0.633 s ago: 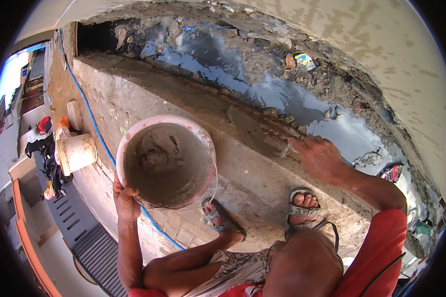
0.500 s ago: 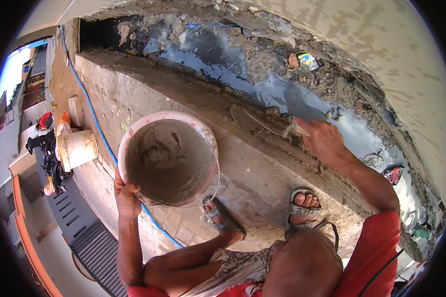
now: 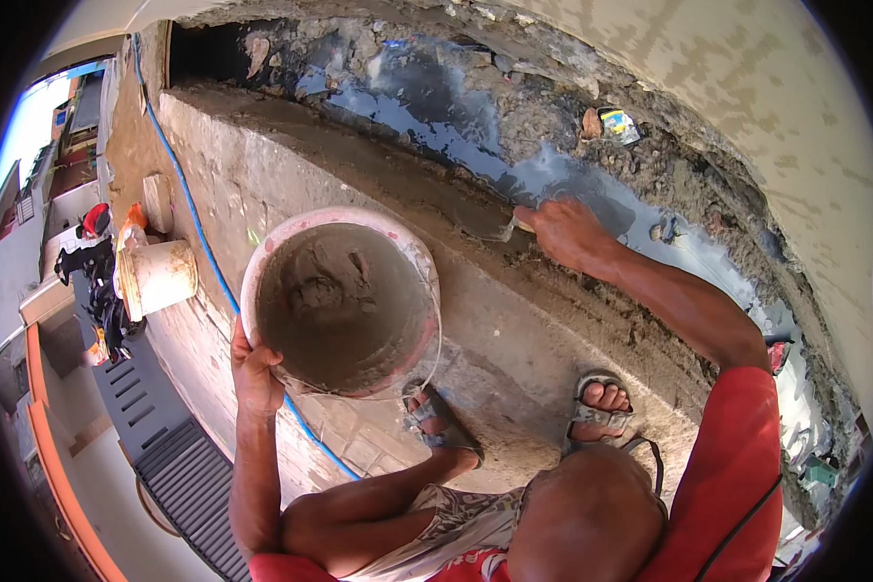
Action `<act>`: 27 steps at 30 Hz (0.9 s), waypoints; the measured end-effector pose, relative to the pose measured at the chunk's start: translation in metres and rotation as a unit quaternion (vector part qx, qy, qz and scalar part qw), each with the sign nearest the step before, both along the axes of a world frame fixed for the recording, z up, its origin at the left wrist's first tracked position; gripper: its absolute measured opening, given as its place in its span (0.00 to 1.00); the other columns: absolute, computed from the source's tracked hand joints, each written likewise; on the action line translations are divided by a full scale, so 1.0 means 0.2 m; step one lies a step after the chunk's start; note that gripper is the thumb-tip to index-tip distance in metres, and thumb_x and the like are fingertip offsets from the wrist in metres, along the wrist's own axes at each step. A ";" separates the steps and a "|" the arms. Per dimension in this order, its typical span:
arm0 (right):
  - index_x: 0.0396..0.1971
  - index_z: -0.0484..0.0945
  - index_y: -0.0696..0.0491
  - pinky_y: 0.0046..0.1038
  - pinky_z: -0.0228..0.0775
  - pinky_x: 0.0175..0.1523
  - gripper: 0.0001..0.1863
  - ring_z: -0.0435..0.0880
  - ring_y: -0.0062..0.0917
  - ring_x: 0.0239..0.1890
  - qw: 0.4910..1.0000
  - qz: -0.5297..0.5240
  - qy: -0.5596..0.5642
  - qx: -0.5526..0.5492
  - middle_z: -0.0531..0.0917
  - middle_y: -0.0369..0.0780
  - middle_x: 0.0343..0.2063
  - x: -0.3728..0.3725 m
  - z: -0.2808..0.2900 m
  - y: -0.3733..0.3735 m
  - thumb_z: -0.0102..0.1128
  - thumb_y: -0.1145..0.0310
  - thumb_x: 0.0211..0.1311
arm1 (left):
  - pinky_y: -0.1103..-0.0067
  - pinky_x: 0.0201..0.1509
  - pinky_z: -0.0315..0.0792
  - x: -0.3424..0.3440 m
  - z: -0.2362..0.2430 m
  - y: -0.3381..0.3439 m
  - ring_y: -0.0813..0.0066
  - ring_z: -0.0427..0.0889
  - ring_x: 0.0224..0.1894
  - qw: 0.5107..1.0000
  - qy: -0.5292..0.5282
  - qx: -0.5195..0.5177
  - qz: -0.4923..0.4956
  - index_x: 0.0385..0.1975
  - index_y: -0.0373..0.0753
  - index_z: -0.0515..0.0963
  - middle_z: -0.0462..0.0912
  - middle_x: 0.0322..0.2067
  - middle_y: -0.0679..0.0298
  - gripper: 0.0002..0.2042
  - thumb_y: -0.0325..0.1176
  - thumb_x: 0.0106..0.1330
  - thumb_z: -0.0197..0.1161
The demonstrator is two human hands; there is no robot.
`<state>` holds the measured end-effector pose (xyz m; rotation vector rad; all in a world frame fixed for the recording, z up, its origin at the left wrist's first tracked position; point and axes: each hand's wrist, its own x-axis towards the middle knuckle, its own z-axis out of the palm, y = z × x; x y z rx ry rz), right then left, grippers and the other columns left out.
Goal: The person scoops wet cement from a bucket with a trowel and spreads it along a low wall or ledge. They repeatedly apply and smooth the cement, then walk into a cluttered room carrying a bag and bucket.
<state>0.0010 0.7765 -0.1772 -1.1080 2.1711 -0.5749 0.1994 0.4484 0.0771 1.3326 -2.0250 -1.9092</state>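
Note:
My left hand (image 3: pixel 257 373) grips the rim of a round, pinkish-white bucket (image 3: pixel 338 215), thumb over the edge. Wet grey mortar (image 3: pixel 344 315) lies inside it, smeared up the walls, and a thin wire handle hangs at its right side. Farther right, my right hand (image 3: pixel 570 236) is closed round the handle of a trowel (image 3: pixel 506 231). Its blade rests along the mortar-coated ledge (image 3: pixel 359 182) beside the drain channel; mortar makes the blade's outline hard to see.
Dark water (image 3: pixel 592 189) and rubble fill the channel beyond the ledge, with a yellow-and-blue wrapper (image 3: pixel 619 126). A blue hose (image 3: pixel 186 194) runs along the paving at left. Past it stands a dirty white bucket (image 3: pixel 160 276), near dark slatted metal (image 3: pixel 189 495). My sandalled feet are close by.
My right hand has moved left and slightly away from me along the ledge, with the trowel in it. My left hand still holds the bucket rim.

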 end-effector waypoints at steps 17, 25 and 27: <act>0.59 0.71 0.49 0.39 0.80 0.40 0.28 0.83 0.39 0.32 0.991 -0.132 0.015 -0.013 0.79 0.48 0.30 0.25 0.25 0.58 0.55 0.78 0.54 | 0.68 0.62 0.70 0.03 0.00 -0.05 0.60 0.73 0.57 0.996 0.013 0.061 0.062 0.66 0.40 0.58 0.72 0.57 0.56 0.42 0.15 0.40 0.46; 0.58 0.72 0.49 0.42 0.78 0.42 0.26 0.83 0.41 0.32 0.993 -0.081 -0.058 0.058 0.80 0.50 0.29 0.15 -0.27 0.26 0.53 0.78 0.56 | 0.67 0.64 0.67 0.05 -0.01 -0.02 0.60 0.72 0.57 0.995 0.047 0.079 0.047 0.67 0.41 0.56 0.71 0.57 0.56 0.42 0.16 0.42 0.46; 0.57 0.72 0.50 0.42 0.77 0.42 0.26 0.83 0.42 0.33 0.988 -0.076 -0.102 0.086 0.80 0.50 0.29 0.19 -0.18 0.28 0.53 0.79 0.55 | 0.67 0.64 0.67 0.04 -0.03 0.00 0.59 0.72 0.58 0.996 0.039 0.056 0.055 0.66 0.40 0.57 0.70 0.57 0.56 0.41 0.18 0.42 0.47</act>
